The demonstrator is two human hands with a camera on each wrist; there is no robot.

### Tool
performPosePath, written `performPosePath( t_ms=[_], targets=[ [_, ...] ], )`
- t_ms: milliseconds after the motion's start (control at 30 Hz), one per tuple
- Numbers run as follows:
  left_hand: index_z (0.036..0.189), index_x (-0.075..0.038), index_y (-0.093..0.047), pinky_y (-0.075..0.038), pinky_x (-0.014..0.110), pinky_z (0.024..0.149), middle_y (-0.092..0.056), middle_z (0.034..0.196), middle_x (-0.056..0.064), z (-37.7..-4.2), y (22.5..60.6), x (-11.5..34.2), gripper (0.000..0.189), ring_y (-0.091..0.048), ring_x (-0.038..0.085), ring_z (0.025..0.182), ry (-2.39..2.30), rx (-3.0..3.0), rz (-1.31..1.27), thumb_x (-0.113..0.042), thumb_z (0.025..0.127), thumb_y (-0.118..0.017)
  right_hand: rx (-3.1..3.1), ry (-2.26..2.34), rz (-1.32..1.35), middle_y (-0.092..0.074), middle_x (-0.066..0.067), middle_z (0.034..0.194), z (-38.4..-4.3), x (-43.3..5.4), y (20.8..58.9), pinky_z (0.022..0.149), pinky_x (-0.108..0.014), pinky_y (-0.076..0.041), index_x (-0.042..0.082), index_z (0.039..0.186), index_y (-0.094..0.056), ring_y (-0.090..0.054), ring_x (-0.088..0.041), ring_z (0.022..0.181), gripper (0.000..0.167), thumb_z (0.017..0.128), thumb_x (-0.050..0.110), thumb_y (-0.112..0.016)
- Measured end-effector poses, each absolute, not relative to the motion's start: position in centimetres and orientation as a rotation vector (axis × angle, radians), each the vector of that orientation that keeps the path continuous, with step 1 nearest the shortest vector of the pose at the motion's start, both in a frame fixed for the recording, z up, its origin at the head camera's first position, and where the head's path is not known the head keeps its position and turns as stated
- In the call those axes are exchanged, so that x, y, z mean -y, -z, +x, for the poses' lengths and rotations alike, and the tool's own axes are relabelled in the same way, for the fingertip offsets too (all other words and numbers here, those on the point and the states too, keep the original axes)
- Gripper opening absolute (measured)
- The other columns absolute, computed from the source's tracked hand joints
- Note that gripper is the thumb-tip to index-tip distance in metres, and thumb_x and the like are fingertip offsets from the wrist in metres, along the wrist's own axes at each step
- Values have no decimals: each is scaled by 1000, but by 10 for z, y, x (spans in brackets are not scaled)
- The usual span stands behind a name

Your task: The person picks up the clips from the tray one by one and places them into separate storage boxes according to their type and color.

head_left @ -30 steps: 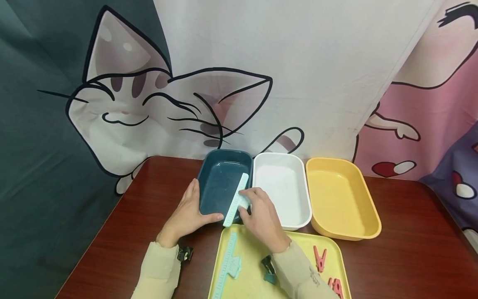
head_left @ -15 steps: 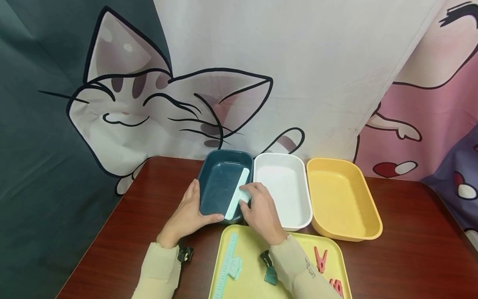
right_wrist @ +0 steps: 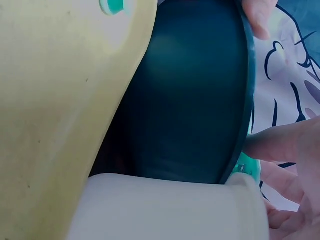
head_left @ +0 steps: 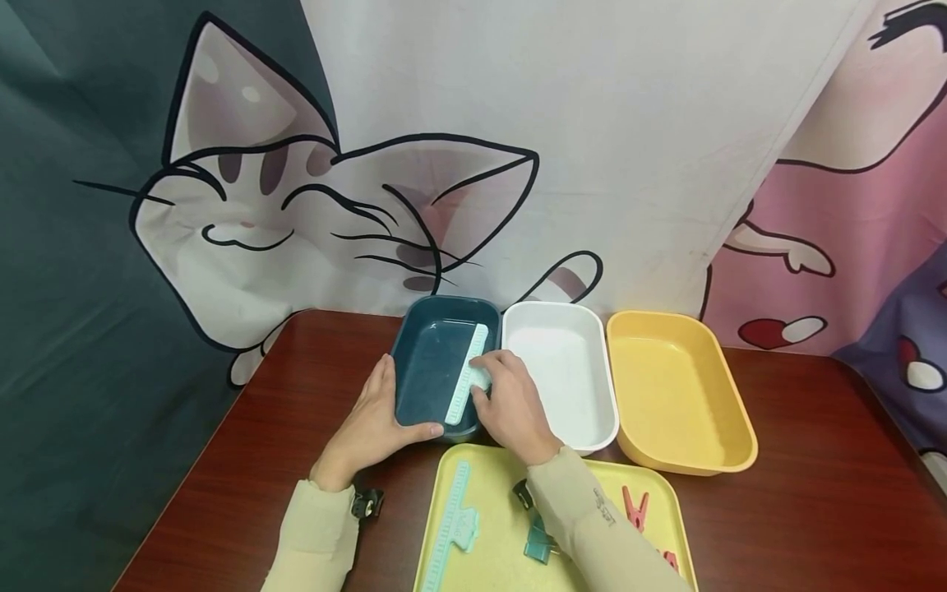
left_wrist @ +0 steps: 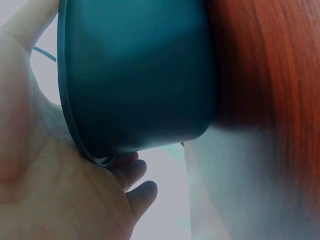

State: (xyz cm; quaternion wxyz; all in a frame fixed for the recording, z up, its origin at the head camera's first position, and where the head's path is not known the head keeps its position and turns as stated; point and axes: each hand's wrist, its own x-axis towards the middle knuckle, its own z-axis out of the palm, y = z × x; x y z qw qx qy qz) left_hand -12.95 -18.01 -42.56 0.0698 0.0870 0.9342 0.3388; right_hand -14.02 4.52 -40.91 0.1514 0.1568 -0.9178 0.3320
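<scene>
In the head view, my right hand (head_left: 514, 407) pinches a mint-green bag clip (head_left: 465, 376) with a long ruler-like bar. The clip slants within the outline of the dark blue bin (head_left: 431, 353), near its right wall; whether it touches the floor I cannot tell. My left hand (head_left: 366, 432) lies against the bin's left side, fingers extended upward and thumb along the near rim. From the left wrist, the bin's outer wall (left_wrist: 135, 75) fills the middle beside my palm. In the right wrist view, the bin's wall hides most of the clip (right_wrist: 254, 167).
A white bin (head_left: 555, 378) and a yellow bin (head_left: 673, 395) stand to the right. In front, a pale yellow tray (head_left: 499, 567) bears another mint bag clip (head_left: 447, 526), a teal binder clip (head_left: 538, 543) and pink clothespins (head_left: 636, 507). A printed curtain hangs behind the table.
My right hand has carried the bag clip away from me, from over the near rim to further within the bin's outline. My left hand has stayed in place.
</scene>
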Motion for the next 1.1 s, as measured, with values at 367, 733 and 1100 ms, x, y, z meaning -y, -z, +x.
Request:
performPosePath(
  t_ms=[367, 733, 1100],
  targets=[
    [158, 5, 1, -22, 65, 115, 2, 167, 21, -129, 427, 180, 134, -6, 42, 151, -1031, -2809, 251, -62, 75, -80, 2678, -875, 512, -64, -13, 115, -148, -40, 410, 93, -42, -52, 4, 115, -71, -61, -28, 106, 27, 88, 6, -73],
    [158, 6, 1, -24, 66, 114, 1, 167, 22, -128, 429, 180, 134, -7, 44, 151, -1027, -2807, 253, -63, 75, -80, 2760, -785, 563, -64, -11, 114, -153, -34, 413, 92, -39, -53, 4, 115, -72, -60, -26, 106, 27, 88, 6, -73],
    [159, 4, 1, -24, 65, 114, 1, 167, 21, -129, 427, 179, 134, -7, 43, 151, -1029, -2802, 253, -64, 75, -79, 2770, -626, 649, -65, -11, 110, -160, -29, 417, 86, -37, -56, 2, 114, -72, -62, -24, 99, 27, 87, 5, -73]
  ],
)
